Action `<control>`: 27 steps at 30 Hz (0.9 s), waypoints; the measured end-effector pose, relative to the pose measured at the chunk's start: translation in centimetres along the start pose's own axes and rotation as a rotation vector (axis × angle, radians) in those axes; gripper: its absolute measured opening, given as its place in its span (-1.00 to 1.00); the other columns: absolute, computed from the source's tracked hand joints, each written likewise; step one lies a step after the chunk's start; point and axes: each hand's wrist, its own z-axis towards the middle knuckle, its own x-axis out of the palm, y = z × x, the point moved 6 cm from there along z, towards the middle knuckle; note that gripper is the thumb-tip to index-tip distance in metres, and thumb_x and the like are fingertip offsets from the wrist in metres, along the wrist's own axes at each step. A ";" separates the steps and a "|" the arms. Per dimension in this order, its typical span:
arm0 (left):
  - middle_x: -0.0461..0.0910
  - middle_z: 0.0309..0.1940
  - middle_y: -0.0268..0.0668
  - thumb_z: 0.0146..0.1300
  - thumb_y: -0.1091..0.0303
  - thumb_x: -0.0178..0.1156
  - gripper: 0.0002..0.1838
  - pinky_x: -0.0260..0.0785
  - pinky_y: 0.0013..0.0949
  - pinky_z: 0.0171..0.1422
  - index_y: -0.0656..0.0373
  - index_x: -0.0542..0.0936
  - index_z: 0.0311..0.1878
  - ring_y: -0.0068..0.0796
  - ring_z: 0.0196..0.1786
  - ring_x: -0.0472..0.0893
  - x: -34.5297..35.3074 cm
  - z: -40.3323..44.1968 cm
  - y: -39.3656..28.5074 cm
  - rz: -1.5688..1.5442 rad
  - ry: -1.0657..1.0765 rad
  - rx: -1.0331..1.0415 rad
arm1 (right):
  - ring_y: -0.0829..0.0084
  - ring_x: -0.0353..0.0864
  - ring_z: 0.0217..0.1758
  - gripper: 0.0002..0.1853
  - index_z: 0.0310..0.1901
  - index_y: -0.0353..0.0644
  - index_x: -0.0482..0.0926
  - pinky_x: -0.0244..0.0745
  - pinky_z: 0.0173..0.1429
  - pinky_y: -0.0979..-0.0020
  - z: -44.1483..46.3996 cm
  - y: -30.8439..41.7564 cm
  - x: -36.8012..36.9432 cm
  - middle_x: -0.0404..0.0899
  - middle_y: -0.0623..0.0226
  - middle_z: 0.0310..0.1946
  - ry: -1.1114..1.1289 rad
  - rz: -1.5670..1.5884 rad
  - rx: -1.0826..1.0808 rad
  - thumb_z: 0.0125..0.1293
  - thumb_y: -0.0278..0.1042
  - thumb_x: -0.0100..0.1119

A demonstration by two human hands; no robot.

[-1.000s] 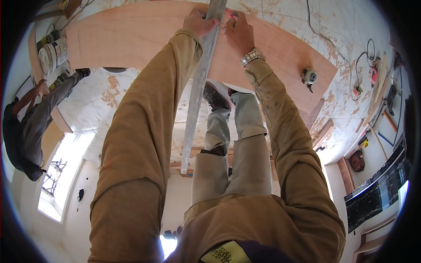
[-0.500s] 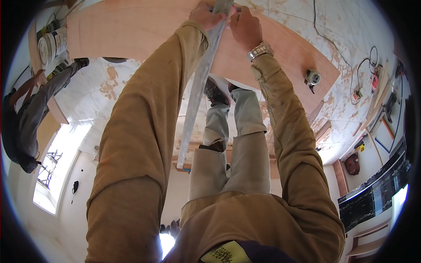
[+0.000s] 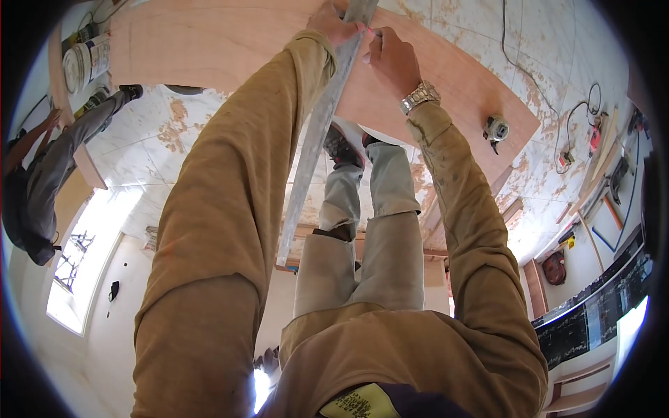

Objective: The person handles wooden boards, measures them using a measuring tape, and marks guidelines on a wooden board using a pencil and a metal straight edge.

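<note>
A long grey metal straightedge (image 3: 317,132) lies slanted across a reddish-brown wood panel (image 3: 230,42), its near end reaching past the panel's edge toward my legs. My left hand (image 3: 334,26) is closed around its far part, thumb pressed along the side. Just right of the straightedge, my right hand (image 3: 394,61) pinches a slim pinkish-red pencil-like thing (image 3: 371,31), mostly hidden by the fingers. Its tip is close to the straightedge; I cannot tell if they touch. A tape measure (image 3: 496,129) sits on the panel's right part.
Tiled floor (image 3: 446,14) with brown stains surrounds the panel. A black cable (image 3: 519,66) runs along the right. White buckets (image 3: 85,64) stand at the left, near another person (image 3: 59,167). Tools and wood strips (image 3: 599,164) lie at the right.
My right hand has shifted slightly down and right, a little away from the straightedge. The straightedge and my left hand appear slightly further right at the top.
</note>
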 end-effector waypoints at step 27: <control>0.64 0.05 0.01 0.05 -0.04 0.49 -0.25 0.44 -0.17 0.23 0.36 0.49 0.13 -0.09 0.15 0.62 0.1 0.3 0.3 -0.005 0.005 0.004 | 0.03 0.73 -0.23 -0.66 0.12 -0.27 0.54 0.64 -0.15 0.13 3.3 -0.9 -2.1 0.75 0.10 -0.31 0.006 -0.102 0.014 0.49 -0.29 -0.10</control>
